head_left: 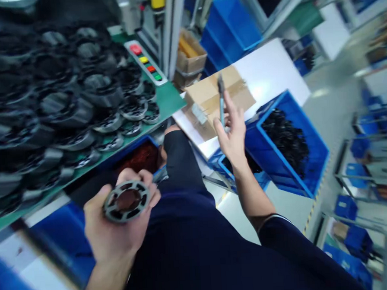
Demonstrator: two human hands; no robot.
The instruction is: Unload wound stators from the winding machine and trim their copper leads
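My left hand (pixel 117 235) is wrapped round a motor stator core (pixel 127 201), a grey ring with dark slots and a brownish centre. Its open end faces up towards me, in front of my body. Out to the right, my right hand (pixel 232 134) is closed on a slim hand tool (pixel 221 102) with a light-blue handle and a dark head pointing away from me. The tool's exact kind is blurred. Beneath that hand lies a cardboard box (pixel 235 80) on a white board (pixel 271 78).
Stacked dark ring-shaped parts (pixel 55 104) cover the green bench (pixel 170 98) at the left, beside a button panel (pixel 146 63). A blue bin (pixel 317 156) with black pieces stands right. A blue tray (pixel 152 143) holding reddish-brown material sits under the bench edge.
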